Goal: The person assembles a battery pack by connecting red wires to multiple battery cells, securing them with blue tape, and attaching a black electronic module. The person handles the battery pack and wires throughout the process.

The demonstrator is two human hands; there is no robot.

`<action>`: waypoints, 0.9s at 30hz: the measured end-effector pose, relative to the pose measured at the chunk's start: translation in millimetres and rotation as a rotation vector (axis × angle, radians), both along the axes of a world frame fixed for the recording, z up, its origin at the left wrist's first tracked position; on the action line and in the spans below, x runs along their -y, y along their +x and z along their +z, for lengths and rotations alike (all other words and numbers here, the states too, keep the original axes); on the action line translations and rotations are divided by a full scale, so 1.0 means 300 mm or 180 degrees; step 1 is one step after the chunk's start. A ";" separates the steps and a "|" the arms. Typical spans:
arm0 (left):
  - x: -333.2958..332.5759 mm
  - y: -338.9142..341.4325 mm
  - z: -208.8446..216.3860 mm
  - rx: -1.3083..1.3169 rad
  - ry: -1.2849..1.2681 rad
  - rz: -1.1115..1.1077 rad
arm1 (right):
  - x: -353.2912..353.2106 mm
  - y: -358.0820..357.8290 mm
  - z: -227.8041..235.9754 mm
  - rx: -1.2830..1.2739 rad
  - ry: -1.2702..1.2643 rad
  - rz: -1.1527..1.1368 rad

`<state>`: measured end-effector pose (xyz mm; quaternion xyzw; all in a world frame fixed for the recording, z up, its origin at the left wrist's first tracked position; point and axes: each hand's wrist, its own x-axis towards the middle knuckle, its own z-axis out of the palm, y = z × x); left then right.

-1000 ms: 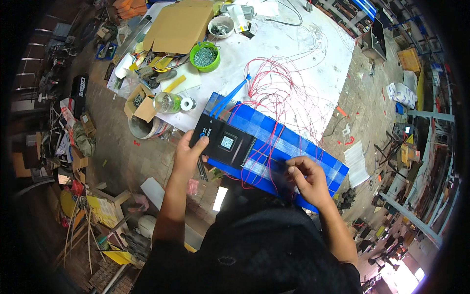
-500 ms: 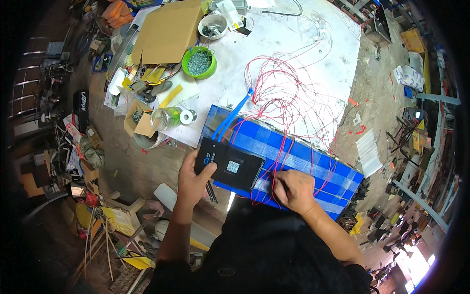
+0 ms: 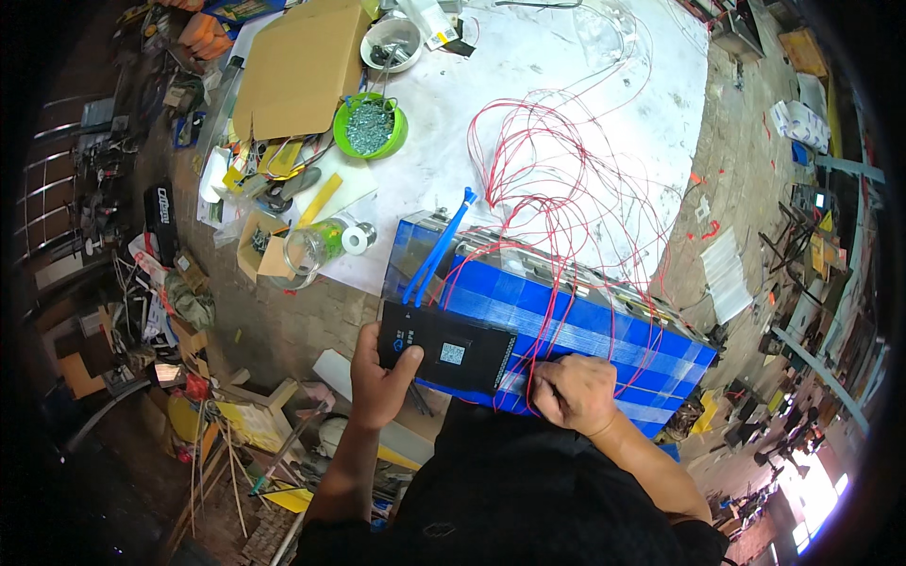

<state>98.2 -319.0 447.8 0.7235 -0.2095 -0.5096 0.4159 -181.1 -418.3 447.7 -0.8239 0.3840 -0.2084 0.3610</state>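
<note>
The left hand (image 3: 381, 382) clamps the board (image 3: 447, 338), thumb uppermost. Right hand (image 3: 581, 391) curls, grip unclear. The board's long axis points toward it.

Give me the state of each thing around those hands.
Left hand: gripping
Black module: held, label showing
Right hand: curled, grip unclear
Red wires: loose, looped
Blue leads: gathered at far ends
Blue pack: taped
Green bowl: filled with small metal pieces
Small cardboard box: open
</note>
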 end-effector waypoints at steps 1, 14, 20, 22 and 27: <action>-0.011 0.009 -0.012 -0.0046 -0.0020 -0.0035 | -0.001 0.001 -0.002 0.0034 0.0001 -0.0011; 0.112 -0.035 0.062 0.0481 0.0257 0.0251 | 0.018 -0.005 0.003 0.0186 0.0009 0.0018; 0.122 -0.044 -0.004 0.1144 0.0186 0.0481 | 0.013 0.004 0.008 0.0257 0.0014 0.0009; 0.117 -0.008 -0.014 0.1135 0.0242 0.0527 | 0.008 0.003 0.003 0.0331 0.0035 -0.0021; 0.073 0.128 -0.043 0.0405 -0.0149 0.1054 | 0.008 0.008 0.006 0.0383 -0.0008 0.0024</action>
